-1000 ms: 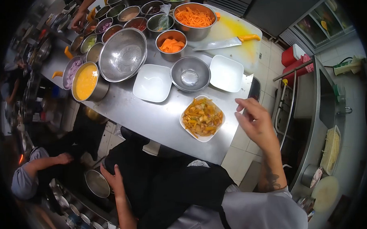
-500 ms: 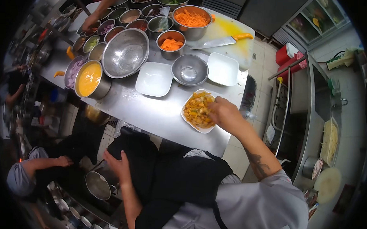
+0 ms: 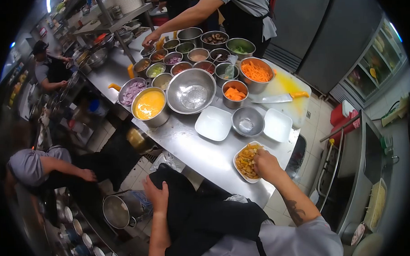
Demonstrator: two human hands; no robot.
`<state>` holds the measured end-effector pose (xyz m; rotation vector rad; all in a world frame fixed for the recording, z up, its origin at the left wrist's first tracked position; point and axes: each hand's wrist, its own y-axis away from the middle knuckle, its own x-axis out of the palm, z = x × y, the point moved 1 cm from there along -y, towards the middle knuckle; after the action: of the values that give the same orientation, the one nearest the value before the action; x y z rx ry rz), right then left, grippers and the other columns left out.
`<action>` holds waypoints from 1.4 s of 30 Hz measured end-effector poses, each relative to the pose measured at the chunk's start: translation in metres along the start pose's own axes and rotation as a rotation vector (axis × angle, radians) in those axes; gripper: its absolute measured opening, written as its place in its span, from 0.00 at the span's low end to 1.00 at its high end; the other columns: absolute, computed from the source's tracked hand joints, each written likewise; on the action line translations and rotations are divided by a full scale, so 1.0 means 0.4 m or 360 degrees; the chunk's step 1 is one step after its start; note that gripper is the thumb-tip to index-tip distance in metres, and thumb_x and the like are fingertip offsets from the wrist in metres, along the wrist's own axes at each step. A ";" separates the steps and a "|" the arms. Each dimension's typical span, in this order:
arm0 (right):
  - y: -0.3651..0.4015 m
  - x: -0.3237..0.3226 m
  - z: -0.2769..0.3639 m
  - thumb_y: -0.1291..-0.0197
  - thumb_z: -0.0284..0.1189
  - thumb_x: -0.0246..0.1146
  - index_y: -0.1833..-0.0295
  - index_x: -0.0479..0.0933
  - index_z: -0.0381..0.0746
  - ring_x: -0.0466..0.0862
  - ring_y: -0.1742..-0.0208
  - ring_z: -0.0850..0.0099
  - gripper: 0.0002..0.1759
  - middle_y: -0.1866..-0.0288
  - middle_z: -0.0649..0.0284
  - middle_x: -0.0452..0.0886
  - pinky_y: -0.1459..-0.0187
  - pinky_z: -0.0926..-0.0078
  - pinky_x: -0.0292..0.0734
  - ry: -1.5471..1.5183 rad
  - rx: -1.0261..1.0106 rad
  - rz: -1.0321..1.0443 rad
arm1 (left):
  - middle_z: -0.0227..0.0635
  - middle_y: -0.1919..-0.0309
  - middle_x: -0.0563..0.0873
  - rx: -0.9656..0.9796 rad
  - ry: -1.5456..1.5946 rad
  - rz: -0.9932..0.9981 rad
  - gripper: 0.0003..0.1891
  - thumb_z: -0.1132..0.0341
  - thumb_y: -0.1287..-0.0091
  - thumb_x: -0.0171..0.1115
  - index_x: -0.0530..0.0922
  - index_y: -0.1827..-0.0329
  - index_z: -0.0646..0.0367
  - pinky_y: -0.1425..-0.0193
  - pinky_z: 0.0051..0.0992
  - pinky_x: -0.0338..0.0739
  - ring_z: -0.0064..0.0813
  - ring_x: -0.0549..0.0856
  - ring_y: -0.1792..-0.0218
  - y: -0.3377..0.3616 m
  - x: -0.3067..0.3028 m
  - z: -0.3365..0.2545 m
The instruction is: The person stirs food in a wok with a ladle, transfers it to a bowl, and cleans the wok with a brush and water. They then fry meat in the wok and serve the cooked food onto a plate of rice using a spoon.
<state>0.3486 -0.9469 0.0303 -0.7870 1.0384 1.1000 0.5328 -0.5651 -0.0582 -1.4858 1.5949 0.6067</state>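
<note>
A square white dish (image 3: 252, 179) of cooked yellow-brown food strips (image 3: 247, 161) sits near the front edge of the steel table. My right hand (image 3: 266, 165) is over its right side, fingers bent down and closed at the food; their tips are hidden, so what they pinch I cannot make out. My left hand (image 3: 157, 195) is low beside the black cloth (image 3: 180, 192) over my leg, thumb apart from the fingers and nothing visible in it. Behind the dish are an empty white dish (image 3: 213, 123), a small steel bowl (image 3: 248, 121) and another white dish (image 3: 277, 125).
A knife (image 3: 280, 98) lies on the cutting board (image 3: 298, 86). Pots of shredded carrot (image 3: 256, 72) and yellow liquid (image 3: 150, 105), plus a large steel bowl (image 3: 191, 91), crowd the table. Across it, a co-worker's arm (image 3: 187, 18) reaches into containers. Another person (image 3: 43, 165) stands at left.
My view has tilted up, so the table sits lower and further right and the co-worker's torso shows. My right hand remains at the food dish; my left hand is now closer to the black cloth.
</note>
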 end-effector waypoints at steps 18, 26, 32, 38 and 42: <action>-0.026 -0.397 0.202 0.44 0.21 0.65 0.57 0.78 0.33 0.78 0.64 0.81 0.09 0.59 0.64 0.79 0.65 0.87 0.72 -0.2594 -0.0067 0.0298 | 0.69 0.36 0.61 -0.0003 0.0024 -0.0057 0.37 0.62 0.46 0.65 0.60 0.35 0.68 0.33 0.48 0.60 0.65 0.64 0.36 0.028 0.026 0.006; 0.033 -0.634 0.408 0.42 0.24 0.65 0.54 0.79 0.24 0.75 0.67 0.70 0.14 0.57 0.49 0.77 0.65 0.79 0.70 -0.2355 -0.1258 0.1138 | 0.70 0.36 0.60 -0.0038 0.0003 -0.0073 0.38 0.62 0.45 0.65 0.58 0.34 0.71 0.30 0.47 0.57 0.65 0.62 0.34 0.036 0.043 0.030; 0.038 -0.586 0.403 0.41 0.26 0.65 0.52 0.79 0.25 0.74 0.67 0.72 0.15 0.56 0.49 0.77 0.65 0.79 0.70 -0.2442 -0.1462 0.0848 | 0.71 0.36 0.60 -0.0078 0.0046 -0.0066 0.39 0.62 0.46 0.66 0.59 0.34 0.70 0.30 0.48 0.57 0.66 0.61 0.34 0.037 0.027 0.026; -0.056 -0.485 0.306 0.37 0.22 0.60 0.35 0.69 0.35 0.73 0.60 0.86 0.24 0.59 0.70 0.74 0.60 0.86 0.69 -0.2190 -0.0602 0.0408 | 0.71 0.34 0.58 -0.0156 0.0009 0.0004 0.40 0.60 0.45 0.65 0.58 0.33 0.71 0.31 0.51 0.56 0.64 0.59 0.33 0.033 0.009 0.013; -0.136 -0.467 0.277 0.38 0.22 0.60 0.29 0.59 0.36 0.72 0.62 0.86 0.32 0.60 0.69 0.73 0.62 0.88 0.68 -0.2081 -0.0398 0.0101 | 0.71 0.34 0.57 -0.0101 -0.0024 -0.0043 0.41 0.58 0.45 0.65 0.57 0.33 0.72 0.31 0.53 0.56 0.64 0.59 0.32 0.028 0.030 0.040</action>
<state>0.4100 -0.9221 0.2441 -0.0911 -0.1857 1.4591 0.5269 -0.5567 -0.0785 -1.5433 1.5542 0.6572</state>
